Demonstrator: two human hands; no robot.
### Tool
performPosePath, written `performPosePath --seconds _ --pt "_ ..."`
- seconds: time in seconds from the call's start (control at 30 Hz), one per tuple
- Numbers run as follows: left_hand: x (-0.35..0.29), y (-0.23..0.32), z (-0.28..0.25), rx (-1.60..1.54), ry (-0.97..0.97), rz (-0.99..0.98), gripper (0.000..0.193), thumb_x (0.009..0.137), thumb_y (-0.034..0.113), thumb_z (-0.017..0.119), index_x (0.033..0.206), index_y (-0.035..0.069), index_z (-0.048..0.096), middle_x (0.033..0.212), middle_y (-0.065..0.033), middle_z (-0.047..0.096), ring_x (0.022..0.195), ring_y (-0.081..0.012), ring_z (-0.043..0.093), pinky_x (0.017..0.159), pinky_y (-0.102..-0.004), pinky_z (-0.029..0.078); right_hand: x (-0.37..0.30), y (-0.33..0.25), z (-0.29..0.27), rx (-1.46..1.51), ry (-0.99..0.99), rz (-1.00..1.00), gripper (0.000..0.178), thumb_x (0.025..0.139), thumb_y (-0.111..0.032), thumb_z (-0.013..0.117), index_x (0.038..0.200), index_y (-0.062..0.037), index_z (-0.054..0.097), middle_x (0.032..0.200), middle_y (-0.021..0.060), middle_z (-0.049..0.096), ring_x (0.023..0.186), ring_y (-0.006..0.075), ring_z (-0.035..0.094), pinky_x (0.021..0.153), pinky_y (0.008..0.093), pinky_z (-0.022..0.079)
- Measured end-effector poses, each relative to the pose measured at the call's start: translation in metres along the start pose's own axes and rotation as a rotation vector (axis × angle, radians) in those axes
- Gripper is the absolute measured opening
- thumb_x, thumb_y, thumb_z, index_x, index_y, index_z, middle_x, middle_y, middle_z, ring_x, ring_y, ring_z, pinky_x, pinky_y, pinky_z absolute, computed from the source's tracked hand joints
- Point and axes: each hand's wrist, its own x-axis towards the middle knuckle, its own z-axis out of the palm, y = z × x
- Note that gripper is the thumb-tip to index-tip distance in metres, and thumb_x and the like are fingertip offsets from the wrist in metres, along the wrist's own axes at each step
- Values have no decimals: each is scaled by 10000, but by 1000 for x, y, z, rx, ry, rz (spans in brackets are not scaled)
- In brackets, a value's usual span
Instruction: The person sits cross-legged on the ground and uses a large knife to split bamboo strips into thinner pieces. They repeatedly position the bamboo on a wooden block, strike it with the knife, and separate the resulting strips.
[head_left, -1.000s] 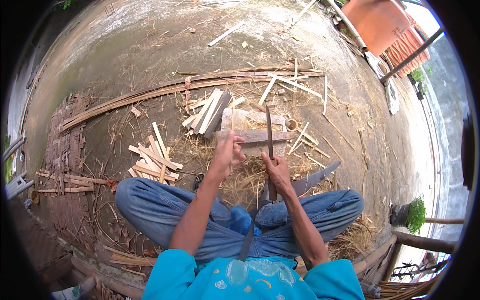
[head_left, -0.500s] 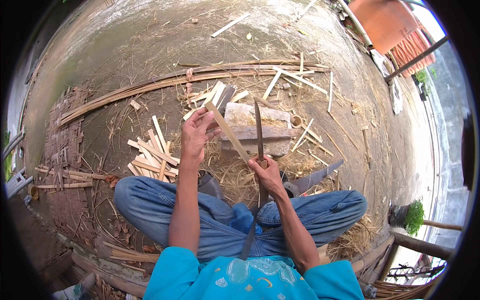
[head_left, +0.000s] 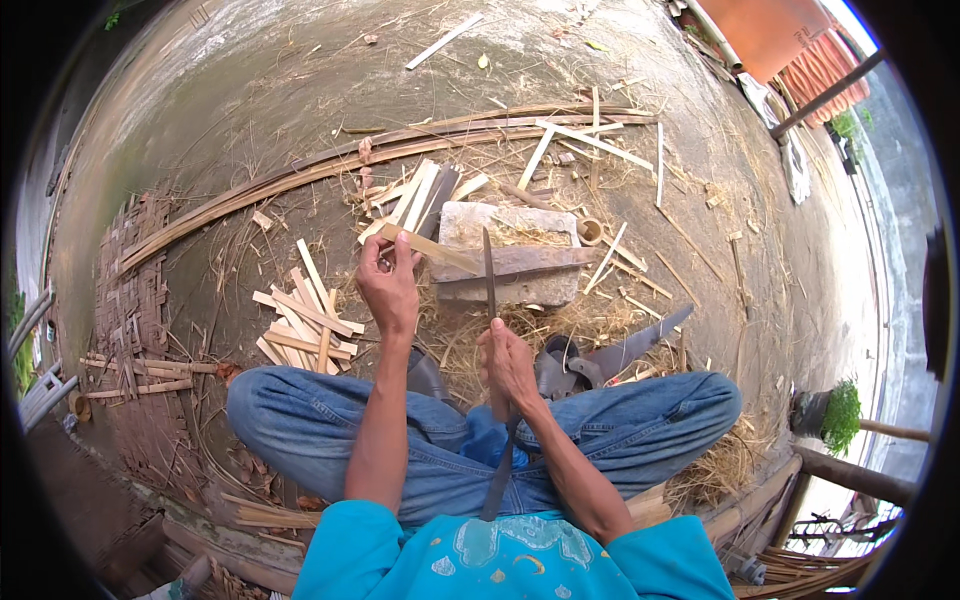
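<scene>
Wood strip [head_left: 432,249] near the middle of the view, inner end just beside the knife [head_left: 490,275]; touching or not, cannot tell.

Left to right. Woven mat [head_left: 128,285], torn, on the ground [head_left: 240,125]. Next, a loose pile of pale pieces [head_left: 310,318]. Then the left hand [head_left: 388,280], pinching the strip near its outer end between thumb and fingers. A stack of longer pieces [head_left: 412,205] just beyond that hand. Centre: worn block [head_left: 500,292] with a dark bar [head_left: 540,262] lying across it; in this view the strip overlaps the block's left part. Right hand [head_left: 507,362] closed round the knife's handle, blade pointing away from the body. Farther right, a broad grey blade [head_left: 645,338] by the shoe [head_left: 553,370].

Handling, my judgement: keep the pinch well back from the edge, let the bar back up the strip, hold the blade at a shallow angle, take light even strokes along the grain, away from the left fingers.

Writing: pale motifs on the turquoise shirt [head_left: 505,555], no letters made out. Marks on the orange sheet [head_left: 765,35] too small to read.
</scene>
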Motion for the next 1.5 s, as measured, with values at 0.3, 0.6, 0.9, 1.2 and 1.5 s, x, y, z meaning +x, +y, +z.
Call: performPosePath --seconds 0.3,0.6,0.9,1.2,1.5 --pt "-21 9 8 268 -16 151 183 1049 132 615 1001 -45 619 855 -38 626 791 -101 618 761 -295 663 -3 -23 36 -159 9 -294 449 1075 -384 574 852 2 627 557 106 517 474 160 438 473 363 366" --pt "-15 2 -3 70 40 97 146 1036 99 622 1005 -44 630 929 -66 634 834 -94 610 776 -305 677 3 21 30 -270 127 -289 419 1046 -394 622 887 -10 670 545 128 463 489 193 408 493 392 361" --pt "-25 0 -2 28 -15 85 122 1036 91 618 1032 -31 612 1020 -78 647 944 -142 679 801 -316 676 12 60 0 -361 241 -140 592 1055 -520 540 839 21 648 579 128 487 571 179 444 570 400 418" --pt "-28 4 8 -52 13 84 86 1024 52 585 1009 -17 535 1299 -209 671 1033 -190 705 809 -337 672 0 37 17 -173 104 -117 598 1086 -512 468 816 3 607 573 61 479 518 149 477 523 358 411" --pt "-39 9 10 4 3 22 113 1055 118 581 1068 28 516 1300 -162 661 1205 -262 658 901 -398 634 -2 35 40 -76 139 -57 547 1105 -430 478 772 -11 587 584 26 476 538 99 446 490 334 370"
